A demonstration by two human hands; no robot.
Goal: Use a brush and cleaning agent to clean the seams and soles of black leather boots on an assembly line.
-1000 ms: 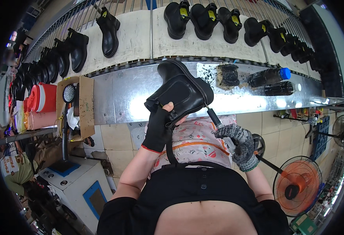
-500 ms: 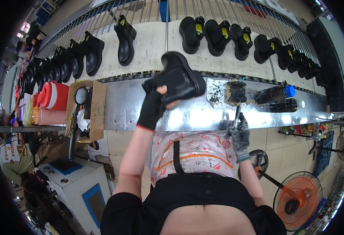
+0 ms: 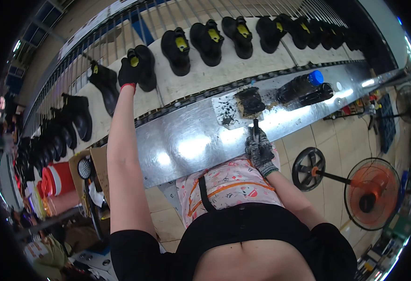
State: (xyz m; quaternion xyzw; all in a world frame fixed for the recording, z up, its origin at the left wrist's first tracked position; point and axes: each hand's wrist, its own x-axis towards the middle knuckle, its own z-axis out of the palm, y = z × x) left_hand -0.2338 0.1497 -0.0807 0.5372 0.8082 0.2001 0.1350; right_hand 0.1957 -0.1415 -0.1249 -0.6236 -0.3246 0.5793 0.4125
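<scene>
My left hand (image 3: 129,73), in a black fingerless glove with a red cuff, reaches out to the belt and grips a black boot (image 3: 147,70) by its upper part. That boot is upright among the others, its yellow tab showing. My right hand (image 3: 260,149), in a grey and black knitted glove, is closed round a slim brush-like tool (image 3: 256,125), its tip near a dark, crusted block (image 3: 251,102). The block rests on a white sheet (image 3: 224,112) with black smears, on the metal table (image 3: 191,145). My left fingers partly blend into the boot.
Rows of black boots (image 3: 206,44) stand on the pale belt (image 3: 186,89), edged by a chain. Two dark bottles lie at the right, one with a blue cap (image 3: 316,77). A cardboard box (image 3: 100,171) with a brush and a red jug (image 3: 58,179) are left; an orange fan (image 3: 371,194) stands right.
My left hand has carried the boot from over the table to the belt, far left. My right hand stays near the block with the tool. The view has turned and shifted.
</scene>
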